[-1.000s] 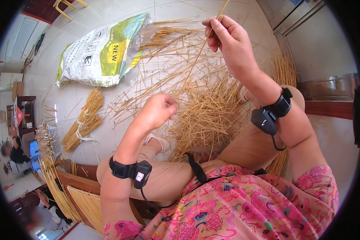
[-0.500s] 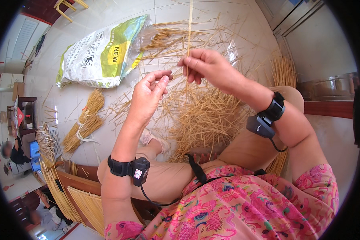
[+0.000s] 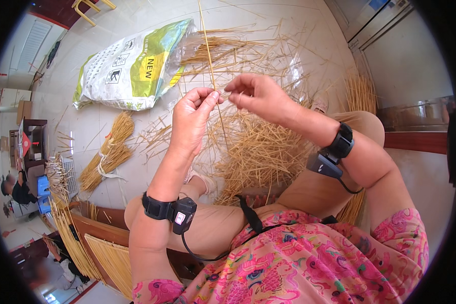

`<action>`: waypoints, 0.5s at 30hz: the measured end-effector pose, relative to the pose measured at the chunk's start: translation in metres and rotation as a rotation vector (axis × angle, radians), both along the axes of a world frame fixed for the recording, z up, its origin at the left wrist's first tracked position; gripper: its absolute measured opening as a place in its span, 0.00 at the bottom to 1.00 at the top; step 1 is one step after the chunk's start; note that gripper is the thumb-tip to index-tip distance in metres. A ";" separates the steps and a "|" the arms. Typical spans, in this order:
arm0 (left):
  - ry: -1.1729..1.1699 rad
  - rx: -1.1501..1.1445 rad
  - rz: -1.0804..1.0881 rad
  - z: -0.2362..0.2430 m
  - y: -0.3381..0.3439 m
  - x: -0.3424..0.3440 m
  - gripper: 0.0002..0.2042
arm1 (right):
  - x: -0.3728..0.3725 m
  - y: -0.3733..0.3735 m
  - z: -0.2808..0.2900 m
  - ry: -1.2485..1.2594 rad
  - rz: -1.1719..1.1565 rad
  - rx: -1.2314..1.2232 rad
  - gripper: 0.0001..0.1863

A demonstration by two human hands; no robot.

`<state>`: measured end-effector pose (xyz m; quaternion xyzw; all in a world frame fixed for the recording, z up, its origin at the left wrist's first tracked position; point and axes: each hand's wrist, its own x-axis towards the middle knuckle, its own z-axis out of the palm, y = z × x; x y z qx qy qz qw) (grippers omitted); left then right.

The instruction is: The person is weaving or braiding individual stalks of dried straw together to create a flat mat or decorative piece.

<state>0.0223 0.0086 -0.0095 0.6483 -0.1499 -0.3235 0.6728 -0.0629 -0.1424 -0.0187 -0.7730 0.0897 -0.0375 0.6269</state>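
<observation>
The person's left hand point(image 3: 188, 121) is pinching a long straw stalk point(image 3: 206, 48) between thumb and fingertips, and the stalk is slanting above a loose straw pile point(image 3: 263, 152) on the floor point(image 3: 289, 20). The right hand point(image 3: 261, 99) is hovering just beside it, fingers curling; whether they are gripping anything, one cannot tell. A printed sack point(image 3: 121, 76) and a tied bundle point(image 3: 109, 152) are lying toward the floor's left edge; more straw point(image 3: 361, 93) is resting along its right edge.
</observation>
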 end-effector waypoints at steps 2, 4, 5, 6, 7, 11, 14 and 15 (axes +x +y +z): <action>-0.030 -0.028 -0.040 -0.002 0.001 0.000 0.06 | 0.001 -0.008 0.007 0.005 -0.043 0.082 0.13; 0.000 -0.025 -0.076 0.002 0.003 -0.005 0.06 | 0.004 -0.013 0.015 -0.007 -0.101 0.204 0.13; 0.031 -0.021 -0.112 0.003 0.005 -0.007 0.07 | 0.006 -0.015 0.016 -0.008 -0.102 0.205 0.13; 0.031 -0.023 -0.116 0.002 0.005 -0.009 0.07 | 0.007 -0.018 0.017 -0.059 -0.141 0.288 0.12; 0.058 -0.030 -0.152 0.002 0.005 -0.011 0.07 | 0.008 -0.019 0.018 -0.110 -0.179 0.370 0.12; 0.128 -0.044 -0.250 -0.001 0.005 -0.013 0.06 | 0.007 -0.023 0.017 -0.112 -0.199 0.385 0.09; 0.127 -0.024 -0.283 -0.002 0.007 -0.013 0.06 | 0.008 -0.021 0.015 -0.070 -0.180 0.368 0.08; 0.128 -0.025 -0.284 -0.002 0.007 -0.014 0.06 | 0.008 -0.021 0.015 -0.070 -0.182 0.368 0.08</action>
